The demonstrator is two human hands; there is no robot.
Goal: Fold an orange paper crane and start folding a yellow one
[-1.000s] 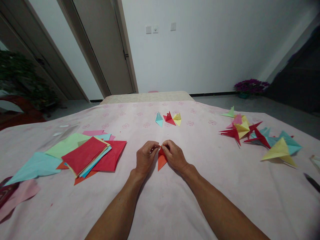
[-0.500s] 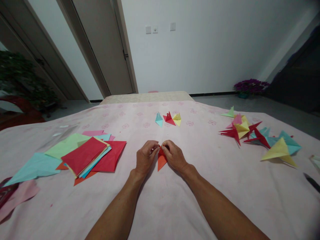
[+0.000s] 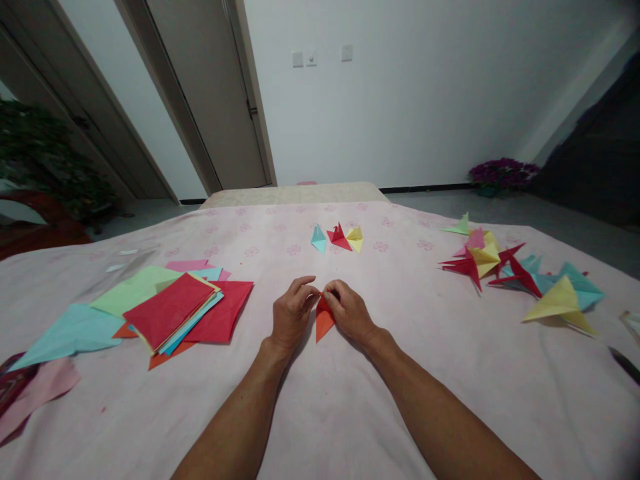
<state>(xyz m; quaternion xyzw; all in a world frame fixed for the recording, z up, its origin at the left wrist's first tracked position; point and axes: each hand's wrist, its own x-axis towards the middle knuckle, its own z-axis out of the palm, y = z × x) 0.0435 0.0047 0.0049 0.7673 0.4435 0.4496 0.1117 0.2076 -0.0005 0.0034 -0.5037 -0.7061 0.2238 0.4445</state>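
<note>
My left hand (image 3: 292, 313) and right hand (image 3: 352, 312) pinch the top of the orange paper (image 3: 324, 323), maybe to keep its fold tight. It's between the left and right edges of the worktop (image 3: 325, 420).

2 hands (image 3: 290, 313), 1 held paper (image 3: 325, 323), 3 wall-plates (image 3: 347, 53)

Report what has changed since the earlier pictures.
The left hand has lifted a finger slightly upward. No visible new hold or release: the right hand still pinches the folded orange paper, and the paper stack and red crane lie as before.
</note>
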